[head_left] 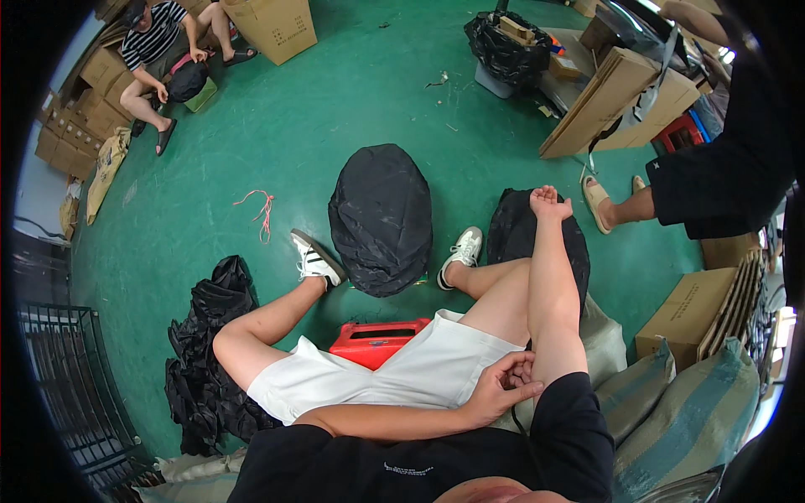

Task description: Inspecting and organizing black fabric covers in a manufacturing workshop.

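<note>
My right arm stretches forward with the elbow bent slightly, and my right hand (550, 204) is palm up, holding nothing, its fingers loosely curled and apart from the thumb. Across my lap, my left hand (506, 387) touches the inside of my right elbow. Its fingers are curled toward the thumb; anything between them is too small to make out. A thin black cord (521, 422) hangs just below it. Between my feet stands a rounded bundle covered in black cloth (380, 220). Another black-covered bundle (513, 228) lies partly behind my right forearm.
A red plastic stool (373, 342) shows between my thighs. Crumpled black cloth (212, 360) lies left; a pink string (267, 220) lies on the green floor. Woven sacks (692, 411) and cartons (683, 314) stand right. One person (159, 50) sits far left; another (713, 180) stands right.
</note>
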Demonstrator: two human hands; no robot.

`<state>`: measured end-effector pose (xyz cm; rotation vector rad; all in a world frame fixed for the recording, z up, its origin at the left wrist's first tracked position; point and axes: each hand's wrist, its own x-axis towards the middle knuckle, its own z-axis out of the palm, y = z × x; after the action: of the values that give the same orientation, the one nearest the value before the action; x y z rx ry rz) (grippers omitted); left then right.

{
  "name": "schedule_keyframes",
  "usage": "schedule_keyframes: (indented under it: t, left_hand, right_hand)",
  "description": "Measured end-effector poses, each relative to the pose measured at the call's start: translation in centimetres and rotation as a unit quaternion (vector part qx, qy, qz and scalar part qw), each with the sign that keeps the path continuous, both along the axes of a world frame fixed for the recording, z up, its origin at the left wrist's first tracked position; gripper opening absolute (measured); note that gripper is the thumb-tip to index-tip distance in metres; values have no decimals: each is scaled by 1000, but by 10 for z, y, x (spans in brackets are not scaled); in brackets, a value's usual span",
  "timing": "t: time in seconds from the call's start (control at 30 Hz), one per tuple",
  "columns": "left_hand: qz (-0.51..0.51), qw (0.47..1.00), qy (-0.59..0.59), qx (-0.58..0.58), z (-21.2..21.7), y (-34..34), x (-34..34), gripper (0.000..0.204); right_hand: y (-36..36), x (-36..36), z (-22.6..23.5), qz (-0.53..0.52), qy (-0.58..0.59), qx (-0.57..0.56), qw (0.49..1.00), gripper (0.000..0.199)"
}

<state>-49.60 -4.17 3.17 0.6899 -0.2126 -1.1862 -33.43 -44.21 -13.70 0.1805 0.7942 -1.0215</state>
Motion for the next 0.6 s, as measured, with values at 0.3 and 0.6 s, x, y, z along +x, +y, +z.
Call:
schedule_keyframes:
  t: [0.3,0.6]
  left_hand:
    - [-4,1000,14,5,2,0,2,45]
    - [-2,1000,7,2,2,0,2,44]
  right_hand:
    - [2,2,5,-13,8,8,1000,50]
    - [4,3,6,-6,10,1,1000,50]
